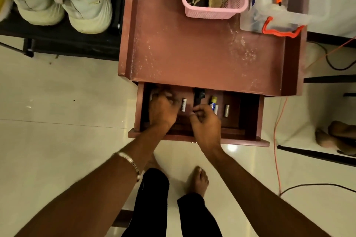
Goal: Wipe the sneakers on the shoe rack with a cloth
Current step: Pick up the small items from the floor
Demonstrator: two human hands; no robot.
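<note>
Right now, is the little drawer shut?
No, the drawer is pulled open, with both hands reaching inside among the batteries.

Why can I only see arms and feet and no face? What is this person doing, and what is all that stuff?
The camera sits on the person's head and looks down, so you see only arms, legs and bare feet. There is one picture and no robot.

Both hands reach into the open wooden drawer of a reddish-brown side table. The left hand is blurred, so I cannot tell what it touches. The right hand has curled fingers; whether it holds something is unclear. Small batteries lie in the drawer.

On the table stand a pink plastic basket and a clear plastic box. The white sneakers wait on the black shoe rack.
</note>
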